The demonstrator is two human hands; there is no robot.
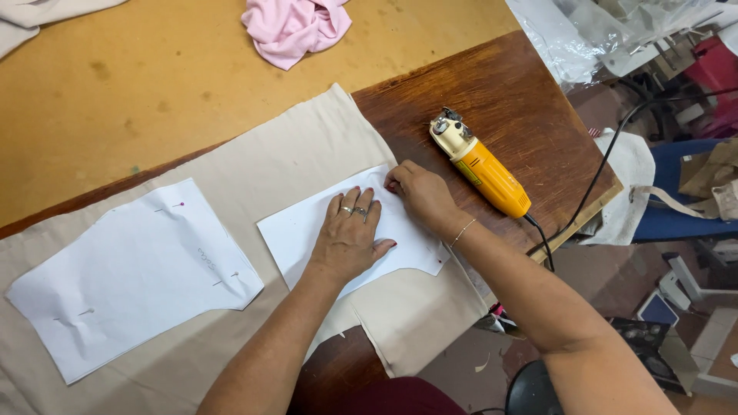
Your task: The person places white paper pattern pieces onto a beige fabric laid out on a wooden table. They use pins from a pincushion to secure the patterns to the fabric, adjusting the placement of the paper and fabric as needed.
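My left hand (350, 234) lies flat, fingers spread, on a white paper pattern piece (296, 230) laid over beige fabric (261, 165). My right hand (419, 192) pinches at the paper's upper right corner with closed fingertips; whether it holds a pin I cannot tell. A second white paper pattern piece (131, 273), fastened with pins, sits to the left on the same fabric. Just right of my right hand a yellow electric cutter (480, 169) rests on the dark wooden table (492, 92).
A pink cloth (296, 27) lies bunched at the far side on the tan board (115, 84). The cutter's black cord (600, 173) runs off the table's right edge. Clear plastic bags (592, 31), a blue chair (684, 192) and clutter stand on the right.
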